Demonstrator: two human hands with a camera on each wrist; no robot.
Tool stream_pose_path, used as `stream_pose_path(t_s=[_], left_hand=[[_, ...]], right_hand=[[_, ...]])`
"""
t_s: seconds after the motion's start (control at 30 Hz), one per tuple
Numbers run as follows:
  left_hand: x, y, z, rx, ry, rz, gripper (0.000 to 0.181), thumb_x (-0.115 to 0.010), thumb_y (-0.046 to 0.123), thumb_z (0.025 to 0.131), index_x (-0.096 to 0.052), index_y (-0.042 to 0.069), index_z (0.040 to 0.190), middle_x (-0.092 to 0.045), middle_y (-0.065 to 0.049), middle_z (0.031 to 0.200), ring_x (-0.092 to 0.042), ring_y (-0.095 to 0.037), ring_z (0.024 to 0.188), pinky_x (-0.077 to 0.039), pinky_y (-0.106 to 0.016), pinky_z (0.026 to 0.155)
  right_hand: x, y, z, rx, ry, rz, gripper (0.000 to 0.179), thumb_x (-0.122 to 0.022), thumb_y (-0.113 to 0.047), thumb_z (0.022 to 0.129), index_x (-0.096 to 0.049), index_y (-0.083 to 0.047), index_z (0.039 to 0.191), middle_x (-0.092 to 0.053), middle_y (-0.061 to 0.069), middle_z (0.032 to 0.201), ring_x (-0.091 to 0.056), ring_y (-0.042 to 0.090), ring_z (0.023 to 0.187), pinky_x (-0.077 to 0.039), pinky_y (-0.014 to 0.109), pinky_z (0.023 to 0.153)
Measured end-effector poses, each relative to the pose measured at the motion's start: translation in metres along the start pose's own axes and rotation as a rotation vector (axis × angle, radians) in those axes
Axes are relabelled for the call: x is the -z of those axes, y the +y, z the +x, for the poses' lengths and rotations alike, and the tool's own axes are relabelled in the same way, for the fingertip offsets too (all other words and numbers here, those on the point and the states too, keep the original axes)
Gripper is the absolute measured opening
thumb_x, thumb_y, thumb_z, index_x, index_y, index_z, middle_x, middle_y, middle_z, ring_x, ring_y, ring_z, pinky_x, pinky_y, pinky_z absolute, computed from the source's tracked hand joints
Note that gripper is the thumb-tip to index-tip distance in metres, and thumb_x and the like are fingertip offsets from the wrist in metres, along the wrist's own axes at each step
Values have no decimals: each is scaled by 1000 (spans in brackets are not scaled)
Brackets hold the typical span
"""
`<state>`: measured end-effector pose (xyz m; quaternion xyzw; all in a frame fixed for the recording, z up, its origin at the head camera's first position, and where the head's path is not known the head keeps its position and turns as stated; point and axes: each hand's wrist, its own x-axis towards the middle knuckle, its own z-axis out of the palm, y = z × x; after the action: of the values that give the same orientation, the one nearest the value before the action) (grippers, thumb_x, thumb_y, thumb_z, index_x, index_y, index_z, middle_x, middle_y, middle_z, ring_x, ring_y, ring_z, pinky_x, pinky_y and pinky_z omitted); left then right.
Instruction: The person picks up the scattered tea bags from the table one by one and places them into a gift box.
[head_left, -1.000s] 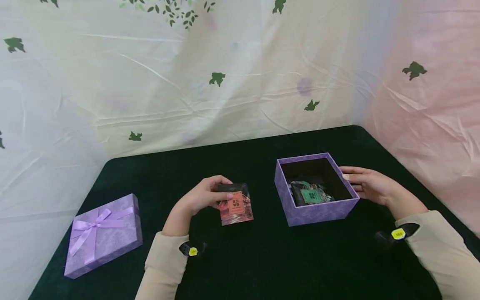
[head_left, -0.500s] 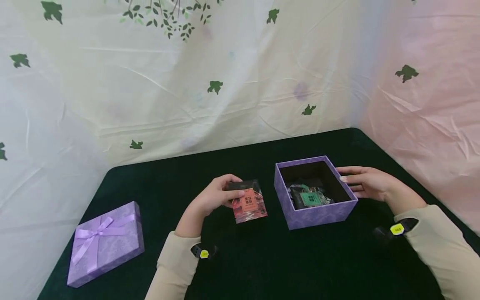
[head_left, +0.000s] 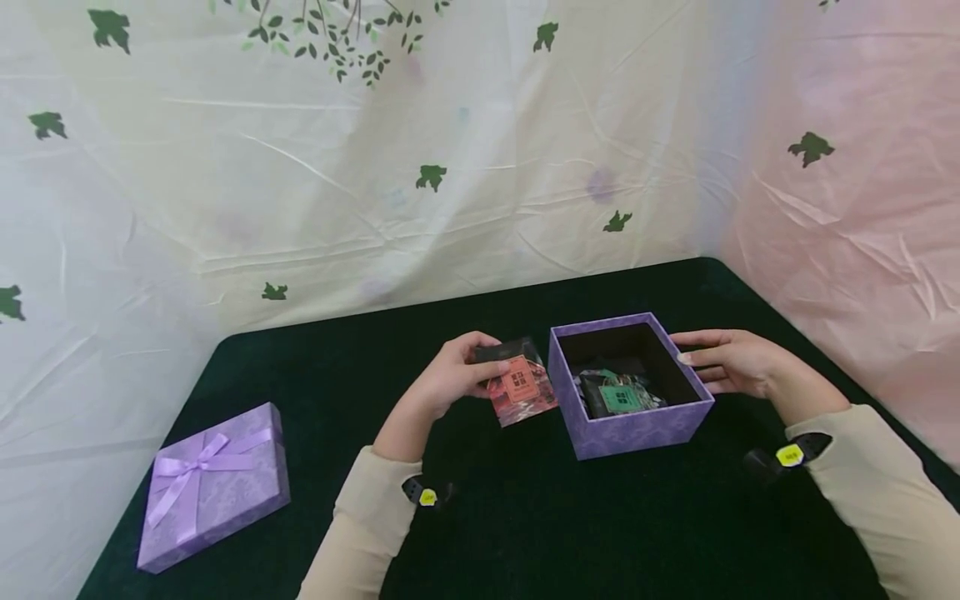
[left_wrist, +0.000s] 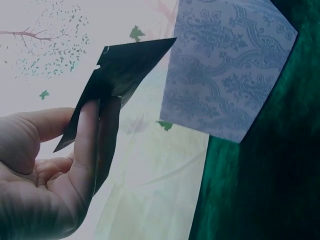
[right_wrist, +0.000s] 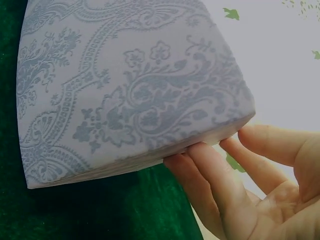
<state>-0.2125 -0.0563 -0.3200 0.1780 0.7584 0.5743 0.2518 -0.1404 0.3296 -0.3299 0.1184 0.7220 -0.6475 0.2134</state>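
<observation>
My left hand pinches a flat sachet, red and black with an orange label, between thumb and fingers. The sachet is tilted, its right edge close by the left wall of an open purple box. Its dark back faces the left wrist view. Inside the box lie dark sachets, the top one with a green label; what lies under it is hidden. My right hand touches the outside of the box's right wall with its fingertips, thumb near the rim. The box's patterned wall fills much of the right wrist view.
A purple box lid with a ribbon bow lies on the left of the dark green tablecloth. Pale printed curtains hang behind and on both sides of the table.
My left hand has moved right with the sachet, up beside the box, and the sachet has tilted. The right hand stays at the box. The view has shifted slightly.
</observation>
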Motion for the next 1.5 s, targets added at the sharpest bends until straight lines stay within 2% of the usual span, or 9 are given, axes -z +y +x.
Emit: stream_pose_path(t_s=[0.2,0.43,0.63,0.87,1.03,1.27,1.5], left_hand=[[-13,3,9,-1,10,-22,27,-62,12,92,-54,4,117,-56,-13,104,-63,-17,80,-57,-30,71],[-28,6,20,-20,51,-61,26,-56,14,96,-54,4,120,-60,-13,105,-62,-16,83,-57,-33,75],[-33,11,24,-15,93,-101,24,-53,15,97,-54,4,119,-60,-11,99,-62,-15,80,-57,-31,73],[-41,22,27,-47,114,-126,24,-52,13,98,-53,2,119,-59,-8,93,-61,-12,74,-56,-27,67],[-52,30,31,-46,92,-138,25,-51,12,98,-51,2,120,-59,-10,95,-62,-13,74,-57,-30,69],[-67,34,40,-36,46,-133,27,-52,12,98,-49,2,122,-62,-19,109,-64,-19,84,-57,-38,76],[-77,38,46,20,1,-148,31,-54,14,97,-47,2,125,-61,-20,113,-66,-25,94,-56,-39,81]], right_hand=[[1,0,0,-7,4,5,20,-61,-19,93,-64,-39,95,-69,-5,100,-67,20,96,-55,36,84],[1,1,-1,0,-2,23,22,-60,-19,94,-65,-40,94,-69,-5,99,-67,19,95,-55,36,84],[0,2,-1,5,-6,20,19,-60,-21,94,-64,-40,96,-69,-5,99,-66,19,96,-55,34,84],[2,3,0,-4,-2,13,20,-58,-21,95,-63,-40,97,-69,-7,98,-66,19,96,-54,35,85],[3,3,0,-4,0,16,20,-59,-21,95,-64,-40,96,-69,-7,97,-66,19,96,-54,36,85],[2,5,1,2,10,5,18,-60,-22,94,-64,-40,98,-69,-6,100,-66,18,96,-55,34,84],[2,6,1,7,13,11,18,-60,-22,94,-64,-40,97,-69,-6,99,-66,17,95,-55,34,82]])
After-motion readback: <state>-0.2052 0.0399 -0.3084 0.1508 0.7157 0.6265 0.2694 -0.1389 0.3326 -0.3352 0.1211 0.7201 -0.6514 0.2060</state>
